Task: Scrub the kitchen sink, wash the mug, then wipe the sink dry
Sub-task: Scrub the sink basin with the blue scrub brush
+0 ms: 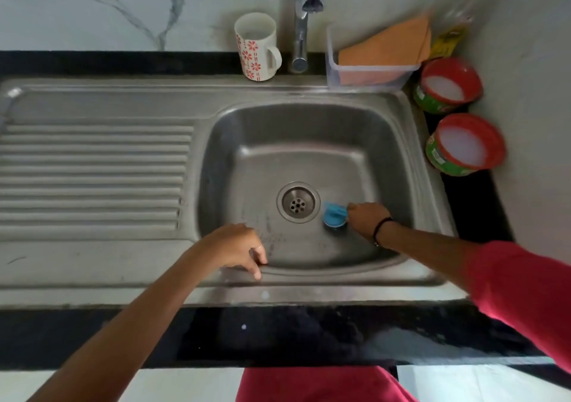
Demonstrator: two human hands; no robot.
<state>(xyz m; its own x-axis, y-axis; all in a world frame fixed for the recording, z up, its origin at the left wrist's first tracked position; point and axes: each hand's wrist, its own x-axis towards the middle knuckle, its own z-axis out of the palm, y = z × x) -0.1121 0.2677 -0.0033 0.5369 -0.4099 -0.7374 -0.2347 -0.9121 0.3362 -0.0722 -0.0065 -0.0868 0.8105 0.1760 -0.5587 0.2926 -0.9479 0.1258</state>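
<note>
Right hand: we see our right hand (366, 217) down in the basin, fingers curled round a blue scrubber (334, 214) pressed to the sink floor just right of the drain (298, 202).
Left hand: our left hand (236, 248) rests on the sink's (309, 278) front rim, fingers loosely bent, holding nothing.
Mug: the white flowered mug (258, 46) stands upright at the desk's back edge, just left of the tap (301, 30), not yet washed by the look of it.
Cloth: an orange cloth (392, 46) sits in a clear tub (370, 75) at the back right corner.
Handling: we judge the scrubber light and stiff, best held by its top grip; the mug hard, breakable and slippery when wet, so take it by the handle.
Hard to see: the scrubber's underside is hidden, and our right fingers are mostly tucked behind the knuckles; the bottle in the far right corner is blurred and cut off.
</note>
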